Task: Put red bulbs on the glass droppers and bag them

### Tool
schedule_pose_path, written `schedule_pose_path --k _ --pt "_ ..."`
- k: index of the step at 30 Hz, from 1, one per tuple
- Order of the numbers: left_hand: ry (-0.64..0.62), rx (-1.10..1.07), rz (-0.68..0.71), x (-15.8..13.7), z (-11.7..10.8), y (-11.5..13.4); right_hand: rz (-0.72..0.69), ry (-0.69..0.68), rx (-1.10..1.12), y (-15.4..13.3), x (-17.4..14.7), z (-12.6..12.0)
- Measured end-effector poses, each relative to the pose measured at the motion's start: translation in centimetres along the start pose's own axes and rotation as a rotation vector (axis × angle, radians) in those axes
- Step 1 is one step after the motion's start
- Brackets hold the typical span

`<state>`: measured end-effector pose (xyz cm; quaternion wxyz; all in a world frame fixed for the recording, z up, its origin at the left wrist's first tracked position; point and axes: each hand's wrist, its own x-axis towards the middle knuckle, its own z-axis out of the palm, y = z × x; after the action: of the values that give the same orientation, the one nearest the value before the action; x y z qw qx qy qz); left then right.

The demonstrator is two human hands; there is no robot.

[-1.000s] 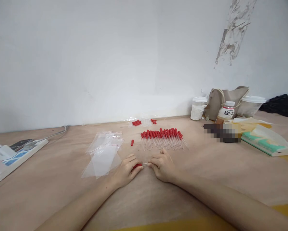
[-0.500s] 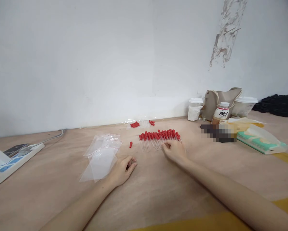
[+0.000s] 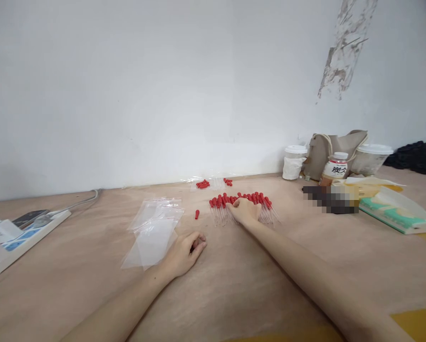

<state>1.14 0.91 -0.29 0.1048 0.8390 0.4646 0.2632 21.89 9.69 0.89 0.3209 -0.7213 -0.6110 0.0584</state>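
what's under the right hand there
The right hand is over the middle of a row of droppers. Red tops show beyond it, and clear stems on both sides. The stems directly beneath, and anything between its fingertips, are hidden.

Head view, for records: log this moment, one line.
right hand: at droppers, grip unclear; left hand: curled, near plastic bags; red bulb: left of droppers
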Motion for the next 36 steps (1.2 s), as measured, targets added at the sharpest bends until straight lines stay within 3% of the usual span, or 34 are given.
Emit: schedule_pose_path --k 3,7,9,16,21,25,30,34,36 --pt "-0.003 -0.004 0.001 0.0 0.0 0.0 -0.114 0.046 -0.02 -0.1 -1.1 0.2" --pt "-0.02 -0.006 -0.001 0.1 0.0 0.0 -0.356 0.02 -0.041 -1.5 -2.5 0.8" --pt "-0.023 0.002 0.0 0.1 0.1 -0.1 -0.413 0.001 -0.077 -2.7 -2.8 1.3" --pt "-0.012 0.002 0.011 0.0 0.2 -0.2 -0.303 -0.087 -0.286 -6.3 -2.1 3.5" --pt "-0.01 0.01 0.015 0.0 0.1 -0.1 -0.332 -0.137 -0.314 -7.1 -2.3 3.8" --pt "-0.018 0.01 -0.013 -0.1 0.1 0.1 -0.413 -0.124 -0.316 -5.4 -4.3 2.4" --pt "-0.031 0.038 -0.034 0.3 -0.3 0.0 -0.648 -0.007 -0.185 0.0 -7.1 -0.4" --pt "-0.09 0.12 -0.006 2.5 -1.2 -0.9 -0.665 0.013 0.041 3.2 -7.8 -1.4" --pt "-0.019 0.184 -0.116 4.5 -1.5 -1.7 -0.651 0.005 0.142 3.8 -7.8 -1.3"
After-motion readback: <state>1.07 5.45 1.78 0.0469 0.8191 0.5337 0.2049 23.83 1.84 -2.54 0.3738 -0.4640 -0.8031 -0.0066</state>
